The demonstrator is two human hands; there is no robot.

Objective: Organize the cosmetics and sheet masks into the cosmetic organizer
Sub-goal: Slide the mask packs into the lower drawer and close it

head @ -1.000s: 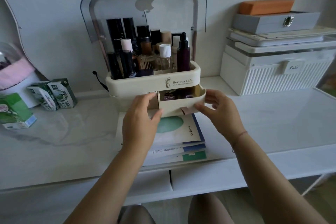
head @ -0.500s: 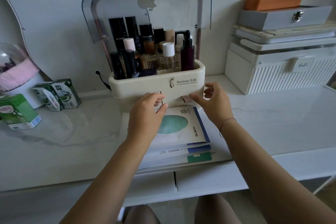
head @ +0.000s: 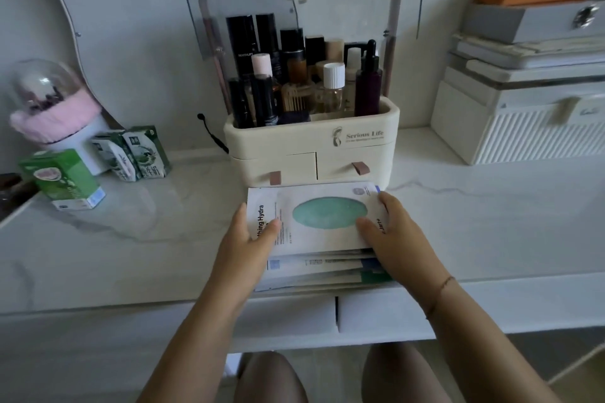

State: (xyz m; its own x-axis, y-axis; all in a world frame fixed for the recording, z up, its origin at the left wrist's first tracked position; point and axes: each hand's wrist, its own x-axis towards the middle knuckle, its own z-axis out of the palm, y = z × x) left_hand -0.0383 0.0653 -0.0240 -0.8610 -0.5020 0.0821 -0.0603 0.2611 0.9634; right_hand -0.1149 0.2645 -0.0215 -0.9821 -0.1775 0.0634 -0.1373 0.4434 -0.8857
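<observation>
A cream cosmetic organizer [head: 294, 141] stands at the back of the desk with its clear lid [head: 353, 3] raised. Several bottles and tubes [head: 301, 82] stand upright in its top tray. Both lower drawers [head: 347, 163] are shut. A stack of sheet masks [head: 320, 222] lies flat on the desk right in front of it. My left hand [head: 252, 239] grips the stack's left edge, thumb on top. My right hand [head: 389, 235] grips the right edge, thumb on the top mask.
Small green cartons [head: 131, 154] and a green box [head: 62, 180] sit at the left, beside a pink-rimmed glass dome [head: 49, 101]. White and grey storage boxes [head: 523, 108] are stacked at the right. The desk's front edge [head: 491, 291] runs just under the stack.
The right drawer, open a second ago, has been pushed shut. Both hands then dropped from the drawer front onto the two sides of the sheet mask stack.
</observation>
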